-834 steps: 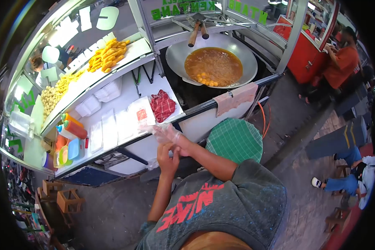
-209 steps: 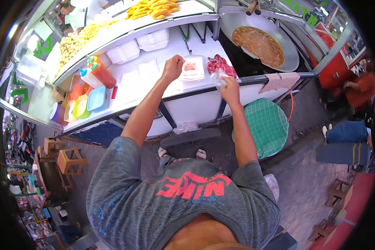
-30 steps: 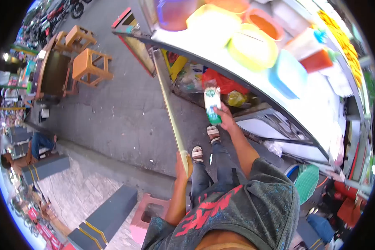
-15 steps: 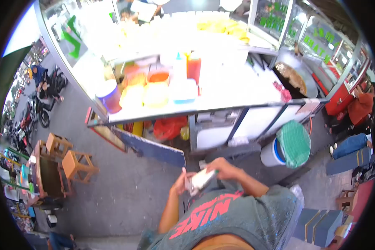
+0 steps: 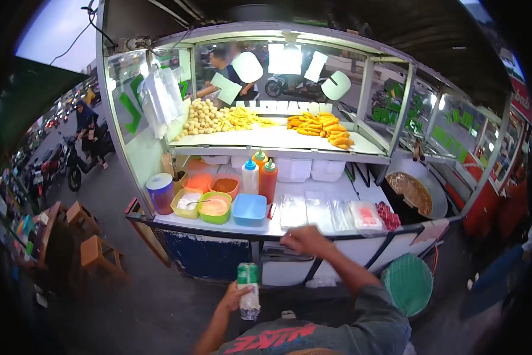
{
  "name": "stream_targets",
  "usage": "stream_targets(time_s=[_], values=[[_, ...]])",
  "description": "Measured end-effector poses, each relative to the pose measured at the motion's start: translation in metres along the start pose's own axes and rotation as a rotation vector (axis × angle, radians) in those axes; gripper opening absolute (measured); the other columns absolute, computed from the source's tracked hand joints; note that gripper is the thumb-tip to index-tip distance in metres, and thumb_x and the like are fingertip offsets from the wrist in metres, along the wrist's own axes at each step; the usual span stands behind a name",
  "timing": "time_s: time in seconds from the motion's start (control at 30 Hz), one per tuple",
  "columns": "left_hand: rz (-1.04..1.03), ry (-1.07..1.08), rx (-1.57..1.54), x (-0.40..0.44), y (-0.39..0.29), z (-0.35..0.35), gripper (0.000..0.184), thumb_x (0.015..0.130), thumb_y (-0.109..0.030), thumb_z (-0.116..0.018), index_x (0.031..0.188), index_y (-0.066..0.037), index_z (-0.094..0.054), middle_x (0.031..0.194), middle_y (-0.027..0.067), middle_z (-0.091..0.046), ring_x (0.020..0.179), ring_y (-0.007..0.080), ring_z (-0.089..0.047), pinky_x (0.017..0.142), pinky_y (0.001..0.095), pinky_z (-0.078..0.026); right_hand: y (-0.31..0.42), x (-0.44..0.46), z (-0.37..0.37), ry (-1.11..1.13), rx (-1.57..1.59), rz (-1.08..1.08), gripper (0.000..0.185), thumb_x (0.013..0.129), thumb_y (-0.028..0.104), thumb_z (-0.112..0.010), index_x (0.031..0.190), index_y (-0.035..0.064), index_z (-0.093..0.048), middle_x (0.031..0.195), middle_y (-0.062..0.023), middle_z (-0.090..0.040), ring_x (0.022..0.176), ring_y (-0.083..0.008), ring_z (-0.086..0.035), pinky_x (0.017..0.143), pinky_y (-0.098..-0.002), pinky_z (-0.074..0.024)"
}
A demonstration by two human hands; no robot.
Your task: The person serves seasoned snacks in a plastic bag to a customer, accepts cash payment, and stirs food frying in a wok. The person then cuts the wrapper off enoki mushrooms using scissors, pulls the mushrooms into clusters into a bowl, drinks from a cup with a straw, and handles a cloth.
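Note:
My left hand (image 5: pixel 235 297) is closed around a green-and-white packet (image 5: pixel 248 290) with a clear wrapper, held upright in front of the cart. My right hand (image 5: pixel 307 240) is raised at the front edge of the counter, its fingers curled and slightly blurred; whether anything is in them does not show. Just beyond it lie flat stacks of clear plastic bags (image 5: pixel 318 210). A blue tub (image 5: pixel 250 210) and a green tub (image 5: pixel 214 207) of pinkish stuff stand to the left of those bags. Behind the blue tub are squeeze bottles (image 5: pixel 268 180).
Round balls (image 5: pixel 204 120) and fried pieces (image 5: pixel 320 127) are heaped on the lit upper shelf. A wok (image 5: pixel 412 192) of brown oil sits at the right. Beside the cart stands a bin with a green cover (image 5: pixel 406 285). Wooden stools (image 5: pixel 99 253) are at left.
The view has tilted up to the cart. The blue door under the counter has swung shut. My right hand has left the packet and risen to the counter edge; my left hand keeps it.

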State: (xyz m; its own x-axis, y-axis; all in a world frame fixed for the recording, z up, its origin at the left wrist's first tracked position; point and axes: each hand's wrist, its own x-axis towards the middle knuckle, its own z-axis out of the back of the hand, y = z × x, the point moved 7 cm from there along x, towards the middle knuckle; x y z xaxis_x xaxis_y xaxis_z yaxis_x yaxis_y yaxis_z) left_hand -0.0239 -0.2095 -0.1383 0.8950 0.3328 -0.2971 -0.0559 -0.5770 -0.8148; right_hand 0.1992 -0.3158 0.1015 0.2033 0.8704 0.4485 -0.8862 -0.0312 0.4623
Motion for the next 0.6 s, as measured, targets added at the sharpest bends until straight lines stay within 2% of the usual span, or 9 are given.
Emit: stream_targets(time_s=[0.07,0.13,0.2,0.3,0.33,0.4,0.47,0.53,0.6], values=[[-0.010,-0.083,-0.085,0.007,-0.003,0.007,0.029,0.082,-0.010,-0.069,0.108,-0.004,-0.057,0.094,0.0106,-0.067,0.084,0.0220,-0.067,0.075,0.0385,-0.056,-0.044,0.058,0.051,-0.092,-0.392,0.034,0.013,0.082,0.029,-0.062,0.084,0.0183,-0.069,0.057,-0.0093,-0.059,0.053,-0.0285,-0.061,0.054,-0.0432,-0.0470],[0.000,-0.202,-0.147,0.019,0.012,0.040,0.029,0.082,-0.012,-0.070,0.107,-0.004,-0.058,0.093,0.0103,-0.066,0.081,0.0216,-0.067,0.072,0.0379,-0.056,-0.046,0.123,0.120,-0.316,-0.518,0.168,0.018,0.085,0.032,-0.057,0.094,0.0196,-0.067,0.051,-0.0083,-0.055,0.046,-0.0285,-0.057,0.045,-0.0417,-0.0442],[0.018,-0.389,-0.164,0.019,0.043,0.079,0.029,0.082,-0.012,-0.070,0.107,-0.004,-0.058,0.092,0.0098,-0.067,0.078,0.0214,-0.067,0.070,0.0376,-0.055,-0.057,0.203,0.176,-0.398,-0.536,0.159,0.024,0.087,0.034,-0.056,0.103,0.0188,-0.065,0.053,-0.0099,-0.055,0.047,-0.0307,-0.057,0.048,-0.0452,-0.0456],[-0.060,-0.613,0.139,0.004,0.058,0.125,0.027,0.079,-0.015,-0.074,0.100,-0.003,-0.063,0.084,0.0075,-0.067,0.072,0.0170,-0.065,0.067,0.0352,-0.053,-0.014,0.315,0.242,-0.430,-0.652,0.151,0.023,0.087,0.037,-0.056,0.093,0.0168,-0.065,0.066,-0.0116,-0.064,0.062,-0.0303,-0.064,0.056,-0.0438,-0.0499],[-0.072,-0.684,0.249,-0.002,0.061,0.143,0.028,0.077,-0.016,-0.075,0.099,-0.003,-0.063,0.083,0.0072,-0.067,0.072,0.0162,-0.064,0.068,0.0349,-0.052,-0.012,0.350,0.257,-0.540,-0.653,0.235,0.018,0.084,0.034,-0.063,0.089,0.0165,-0.066,0.064,-0.0090,-0.064,0.059,-0.0284,-0.063,0.054,-0.0394,-0.0508],[-0.018,-0.783,0.409,-0.013,0.073,0.178,0.035,0.072,-0.020,-0.078,0.098,-0.002,-0.064,0.082,0.0074,-0.066,0.073,0.0165,-0.064,0.068,0.0354,-0.052,0.003,0.415,0.283,-0.605,-0.902,0.149,0.023,0.084,0.034,-0.062,0.095,0.0148,-0.065,0.083,-0.0136,-0.066,0.074,-0.0274,-0.066,0.060,-0.0368,-0.0525],[0.109,-0.860,0.511,-0.037,0.106,0.217,0.041,0.068,-0.023,-0.081,0.099,-0.002,-0.065,0.081,0.0079,-0.066,0.073,0.0175,-0.064,0.068,0.0363,-0.051,0.006,0.457,0.305,-0.814,-0.773,0.283,0.023,0.083,0.024,-0.065,0.100,0.0093,-0.061,0.092,-0.0151,-0.064,0.083,-0.0245,-0.064,0.069,-0.0339,-0.0525],[0.276,-0.908,0.562,-0.056,0.138,0.260,0.047,0.064,-0.026,-0.083,0.099,-0.002,-0.065,0.081,0.0086,-0.066,0.074,0.0193,-0.064,0.068,0.0377,-0.051,0.009,0.495,0.324,-0.771,-0.735,0.200,0.043,0.083,0.018,-0.061,0.123,0.0059,-0.052,0.119,-0.0135,-0.057,0.106,-0.0325,-0.058,0.087,-0.0425,-0.0501],[0.329,-0.985,0.591,-0.069,0.138,0.274,0.049,0.063,-0.027,-0.083,0.100,-0.002,-0.065,0.083,0.0111,-0.066,0.076,0.0225,-0.065,0.068,0.0383,-0.051,0.018,0.516,0.340,-0.790,-0.644,0.116,0.047,0.083,0.019,-0.059,0.127,0.0065,-0.050,0.125,-0.0143,-0.053,0.113,-0.0352,-0.053,0.094,-0.0433,-0.0445]])
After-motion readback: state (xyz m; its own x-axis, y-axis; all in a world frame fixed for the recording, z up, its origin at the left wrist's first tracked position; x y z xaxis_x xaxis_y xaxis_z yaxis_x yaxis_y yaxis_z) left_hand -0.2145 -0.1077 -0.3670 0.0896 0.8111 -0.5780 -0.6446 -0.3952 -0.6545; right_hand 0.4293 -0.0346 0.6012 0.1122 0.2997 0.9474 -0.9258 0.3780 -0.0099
